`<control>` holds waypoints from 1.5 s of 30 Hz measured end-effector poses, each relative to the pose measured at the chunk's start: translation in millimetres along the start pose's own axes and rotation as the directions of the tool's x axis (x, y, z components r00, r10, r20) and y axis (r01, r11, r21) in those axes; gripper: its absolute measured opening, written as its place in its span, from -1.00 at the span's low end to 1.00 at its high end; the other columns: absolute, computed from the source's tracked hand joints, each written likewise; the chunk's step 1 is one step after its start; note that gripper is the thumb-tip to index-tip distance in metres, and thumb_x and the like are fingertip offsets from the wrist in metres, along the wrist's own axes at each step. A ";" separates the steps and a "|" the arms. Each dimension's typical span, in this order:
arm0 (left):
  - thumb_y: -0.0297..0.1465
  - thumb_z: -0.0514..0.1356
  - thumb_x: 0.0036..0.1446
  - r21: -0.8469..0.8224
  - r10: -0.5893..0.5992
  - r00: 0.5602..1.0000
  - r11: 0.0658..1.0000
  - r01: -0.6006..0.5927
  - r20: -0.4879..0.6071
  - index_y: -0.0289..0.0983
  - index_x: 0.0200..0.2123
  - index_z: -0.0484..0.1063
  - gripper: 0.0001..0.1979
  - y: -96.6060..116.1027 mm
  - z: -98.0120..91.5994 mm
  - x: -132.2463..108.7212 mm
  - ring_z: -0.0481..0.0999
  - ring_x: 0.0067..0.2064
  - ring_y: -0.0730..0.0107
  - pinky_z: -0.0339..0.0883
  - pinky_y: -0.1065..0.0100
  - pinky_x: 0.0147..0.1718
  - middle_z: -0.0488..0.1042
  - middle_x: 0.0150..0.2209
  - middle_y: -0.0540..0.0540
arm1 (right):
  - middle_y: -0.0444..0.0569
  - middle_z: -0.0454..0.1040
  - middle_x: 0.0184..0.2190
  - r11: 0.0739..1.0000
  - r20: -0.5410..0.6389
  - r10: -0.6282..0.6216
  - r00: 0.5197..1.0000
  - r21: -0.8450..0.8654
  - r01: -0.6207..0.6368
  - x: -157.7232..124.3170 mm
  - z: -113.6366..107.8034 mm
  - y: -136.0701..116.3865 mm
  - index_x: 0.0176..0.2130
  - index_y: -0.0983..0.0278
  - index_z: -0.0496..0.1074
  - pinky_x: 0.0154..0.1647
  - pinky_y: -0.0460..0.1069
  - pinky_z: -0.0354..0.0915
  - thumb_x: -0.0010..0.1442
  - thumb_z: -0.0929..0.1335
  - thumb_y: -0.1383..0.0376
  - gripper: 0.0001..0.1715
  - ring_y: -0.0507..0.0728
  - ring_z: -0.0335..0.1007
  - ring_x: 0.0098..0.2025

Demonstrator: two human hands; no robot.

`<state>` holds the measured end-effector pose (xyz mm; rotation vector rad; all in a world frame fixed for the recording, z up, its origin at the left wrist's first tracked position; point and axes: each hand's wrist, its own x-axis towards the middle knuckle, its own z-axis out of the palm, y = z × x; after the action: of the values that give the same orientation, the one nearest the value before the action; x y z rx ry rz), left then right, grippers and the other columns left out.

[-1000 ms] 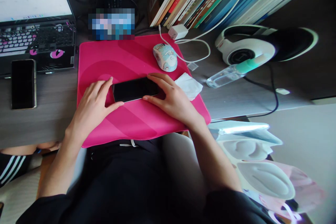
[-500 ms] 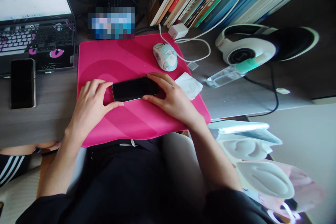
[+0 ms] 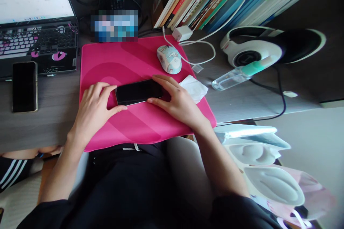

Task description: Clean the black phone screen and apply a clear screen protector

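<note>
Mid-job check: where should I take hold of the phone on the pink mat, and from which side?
Grip the phone by its two long edges near the middle, probably best from above: it lies flat, dark face up, on the pink mat, leaving those thin sides free there. The right hand spans its right end, and the left hand is at its left end.

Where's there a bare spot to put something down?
The mat is bare left of the mouse, beyond the held phone, and on this side of that phone, between the left hand and right hand. The desk has room between the other phone and the mat. It's crowded past the mat's right side: charger, bottle, headphones.
</note>
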<state>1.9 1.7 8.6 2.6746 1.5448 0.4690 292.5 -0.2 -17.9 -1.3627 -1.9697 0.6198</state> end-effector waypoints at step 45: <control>-0.05 0.28 0.37 0.005 0.002 1.000 1.000 -0.002 0.026 -0.23 0.32 0.35 -0.40 -1.1 0.2 0.1 0.45 0.23 -0.15 0.34 -0.10 0.23 0.46 0.17 -0.30 | 0.16 0.39 0.40 0.999 0.001 -0.032 0.999 -0.031 0.032 -1.8 0.8 3.3 0.44 0.20 0.35 0.51 0.28 0.23 0.37 0.47 0.08 -0.24 0.37 0.33 0.44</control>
<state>1.0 2.3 8.2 2.6755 1.5394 0.4296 294.5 -0.7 -21.2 -1.3466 -2.0049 0.5768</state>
